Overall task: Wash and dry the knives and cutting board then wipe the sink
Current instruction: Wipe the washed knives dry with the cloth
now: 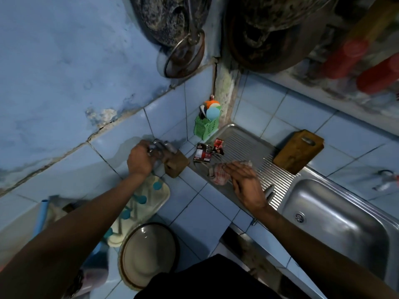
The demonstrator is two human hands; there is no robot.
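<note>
A wooden knife block (175, 165) stands on the blue tiled counter, with several metal knife handles (164, 146) sticking out of it. My left hand (139, 159) grips one of those handles at the block's top. My right hand (245, 183) lies flat with straight fingers on a red-and-white cloth (218, 176) on the steel drainboard (259, 156). A metal knife handle (269, 189) lies on the drainboard beside my right wrist. The wooden cutting board (299, 151) leans against the tiled wall behind the drainboard. The steel sink basin (336, 216) is at the right.
A green caddy (205, 126) with sponges stands in the corner, with crumpled sachets (207, 153) before it. A cream cup rack (138, 203) and a glass-lidded pot (149, 254) sit at the lower left. Blackened pans (259, 39) hang overhead. A tap (386, 180) juts out at the right.
</note>
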